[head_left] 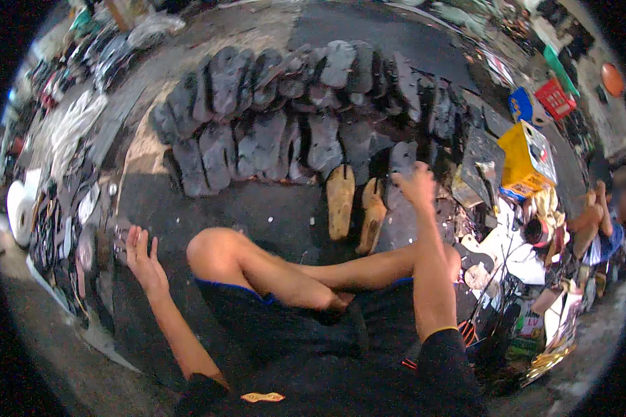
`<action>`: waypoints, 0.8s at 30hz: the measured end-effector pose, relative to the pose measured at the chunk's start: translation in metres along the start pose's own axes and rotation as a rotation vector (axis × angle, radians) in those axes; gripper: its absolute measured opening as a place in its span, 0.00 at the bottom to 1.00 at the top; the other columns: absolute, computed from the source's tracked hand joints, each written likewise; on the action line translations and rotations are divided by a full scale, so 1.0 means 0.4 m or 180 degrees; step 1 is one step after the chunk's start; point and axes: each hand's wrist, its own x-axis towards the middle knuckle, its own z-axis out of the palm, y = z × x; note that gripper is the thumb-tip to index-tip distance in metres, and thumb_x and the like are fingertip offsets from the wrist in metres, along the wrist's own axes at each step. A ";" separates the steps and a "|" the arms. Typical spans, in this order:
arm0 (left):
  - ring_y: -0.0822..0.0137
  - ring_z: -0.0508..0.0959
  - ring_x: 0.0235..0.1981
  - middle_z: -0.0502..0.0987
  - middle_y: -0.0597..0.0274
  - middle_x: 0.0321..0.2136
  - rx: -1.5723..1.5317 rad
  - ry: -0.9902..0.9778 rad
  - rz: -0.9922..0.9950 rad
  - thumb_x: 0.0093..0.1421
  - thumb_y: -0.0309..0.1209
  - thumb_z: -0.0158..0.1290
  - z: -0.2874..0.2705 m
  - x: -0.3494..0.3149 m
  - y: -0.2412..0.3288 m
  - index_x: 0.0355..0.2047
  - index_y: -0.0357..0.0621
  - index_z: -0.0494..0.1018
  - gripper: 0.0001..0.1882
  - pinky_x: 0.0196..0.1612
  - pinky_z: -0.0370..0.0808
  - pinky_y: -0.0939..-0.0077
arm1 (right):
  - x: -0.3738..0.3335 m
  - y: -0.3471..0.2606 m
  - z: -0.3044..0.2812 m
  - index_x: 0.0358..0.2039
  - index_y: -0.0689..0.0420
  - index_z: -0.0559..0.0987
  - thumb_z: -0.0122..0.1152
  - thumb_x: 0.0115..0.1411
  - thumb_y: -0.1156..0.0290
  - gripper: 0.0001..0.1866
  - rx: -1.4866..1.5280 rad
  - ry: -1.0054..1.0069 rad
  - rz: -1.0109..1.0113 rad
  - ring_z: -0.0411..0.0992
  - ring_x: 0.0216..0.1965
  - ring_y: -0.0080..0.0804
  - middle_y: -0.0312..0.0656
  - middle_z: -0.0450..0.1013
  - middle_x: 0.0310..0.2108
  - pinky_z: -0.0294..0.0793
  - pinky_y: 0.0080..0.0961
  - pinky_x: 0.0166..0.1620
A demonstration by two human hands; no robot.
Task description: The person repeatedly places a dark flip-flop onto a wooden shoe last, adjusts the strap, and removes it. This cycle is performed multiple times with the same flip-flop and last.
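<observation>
Putting a shoe sole down with the rest

The right hand [417,184] holds a dark sole [402,158] by the rows; the left hand [140,258] lies flat and empty. Next, set it down gently.

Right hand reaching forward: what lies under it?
Under the right hand lies a dark grey shoe sole, beside two tan wooden shoe lasts. The hand covers the sole's near end, so contact cannot be told.
</observation>
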 end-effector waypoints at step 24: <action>0.53 0.83 0.57 0.74 0.42 0.62 0.0231 -0.3825 0.1875 0.66 0.28 0.62 0.491 -0.519 0.254 0.46 0.45 0.84 0.09 0.62 0.78 0.53 | -0.626 -0.289 -0.419 0.58 0.63 0.79 0.72 0.53 0.76 0.30 0.2793 -0.0814 -0.2560 0.72 0.67 0.50 0.53 0.76 0.63 0.68 0.44 0.71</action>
